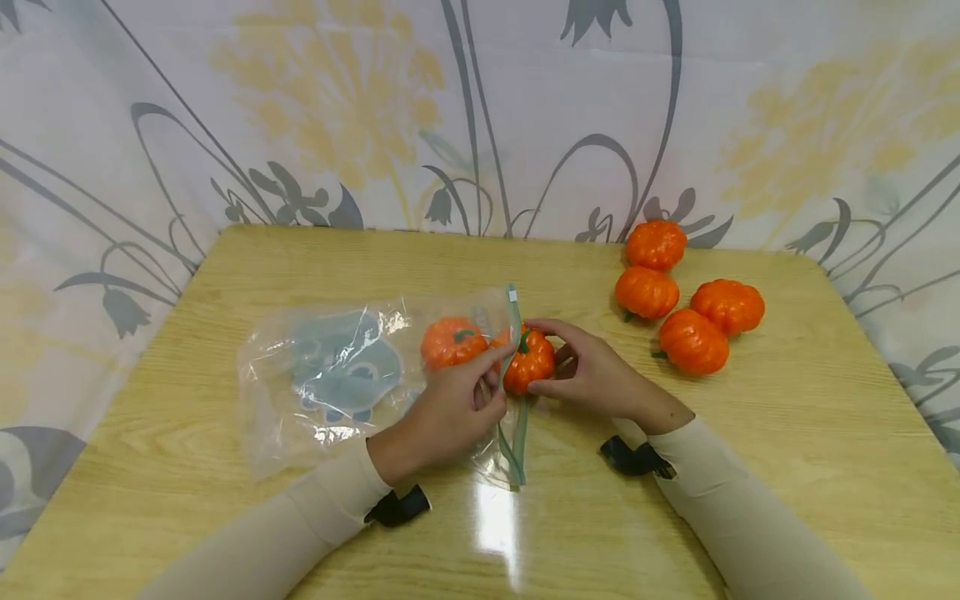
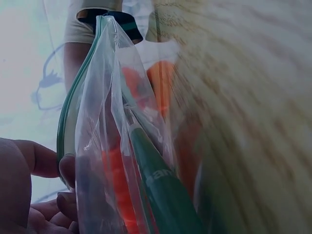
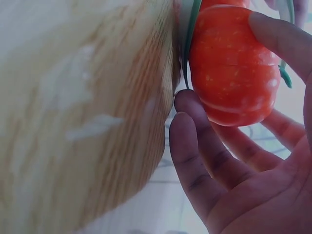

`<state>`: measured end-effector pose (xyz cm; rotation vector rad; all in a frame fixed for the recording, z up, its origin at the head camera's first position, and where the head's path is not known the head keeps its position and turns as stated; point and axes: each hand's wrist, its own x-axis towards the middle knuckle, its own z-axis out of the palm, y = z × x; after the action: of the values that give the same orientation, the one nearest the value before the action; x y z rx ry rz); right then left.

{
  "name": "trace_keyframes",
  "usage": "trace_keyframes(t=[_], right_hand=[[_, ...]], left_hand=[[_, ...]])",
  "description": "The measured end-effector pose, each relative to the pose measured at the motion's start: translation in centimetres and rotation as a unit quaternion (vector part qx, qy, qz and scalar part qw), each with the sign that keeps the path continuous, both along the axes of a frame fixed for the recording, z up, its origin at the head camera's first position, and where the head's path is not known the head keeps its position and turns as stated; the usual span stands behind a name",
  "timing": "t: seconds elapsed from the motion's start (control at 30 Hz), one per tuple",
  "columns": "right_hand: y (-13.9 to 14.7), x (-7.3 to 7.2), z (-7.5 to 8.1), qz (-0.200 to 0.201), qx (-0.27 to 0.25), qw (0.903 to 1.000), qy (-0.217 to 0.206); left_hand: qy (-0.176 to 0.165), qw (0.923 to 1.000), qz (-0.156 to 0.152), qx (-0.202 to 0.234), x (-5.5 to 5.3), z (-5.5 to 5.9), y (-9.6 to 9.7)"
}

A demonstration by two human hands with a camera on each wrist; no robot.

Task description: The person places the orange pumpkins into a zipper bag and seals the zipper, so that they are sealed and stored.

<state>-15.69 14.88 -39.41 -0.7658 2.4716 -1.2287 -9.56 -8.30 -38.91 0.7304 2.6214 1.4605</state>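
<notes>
A clear zip bag (image 1: 262,400) with a blue-grey animal print lies flat on the table, its green-edged mouth toward the right. Inside it, near the mouth, sits an orange toy pumpkin (image 1: 450,343). My left hand (image 1: 450,408) pinches the upper edge of the mouth; in the left wrist view thumb and finger meet on the green zip strip (image 2: 62,122). My right hand (image 1: 600,371) grips a second pumpkin (image 1: 536,362) between thumb and fingers, right at the bag's mouth. In the right wrist view this pumpkin (image 3: 234,68) overlaps the green strip, its stem pointing right.
Several more orange pumpkins (image 1: 693,342) lie in a group at the back right of the wooden table (image 1: 810,467). A flower-patterned cloth (image 1: 525,108) hangs behind the table's far edge. Black straps (image 1: 633,457) circle both wrists.
</notes>
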Motion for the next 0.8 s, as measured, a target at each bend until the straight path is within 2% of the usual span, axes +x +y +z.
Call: trace_keyframes(t=[0.13,0.3,0.5,0.7,0.8], right_hand=[[-0.11,-0.03,0.08,-0.005,-0.004,1.0,0.0],[-0.14,0.24,-0.1,-0.009,-0.006,0.9997,-0.022],[-0.24,0.14,-0.04,-0.008,0.0,0.9999,-0.01],[-0.25,0.31,-0.1,-0.008,0.012,0.9997,-0.022],[-0.3,0.31,-0.13,-0.007,0.015,0.9998,-0.007]], left_hand=[[0.012,0.9999,0.006,-0.008,-0.03,0.11,0.16],[0.003,0.9999,-0.001,-0.01,0.16,0.13,0.24],[0.001,1.0,0.002,0.005,0.18,0.28,0.26],[0.007,1.0,-0.003,0.004,0.23,0.12,0.32],[0.014,0.9999,0.001,0.0,0.21,0.06,0.32]])
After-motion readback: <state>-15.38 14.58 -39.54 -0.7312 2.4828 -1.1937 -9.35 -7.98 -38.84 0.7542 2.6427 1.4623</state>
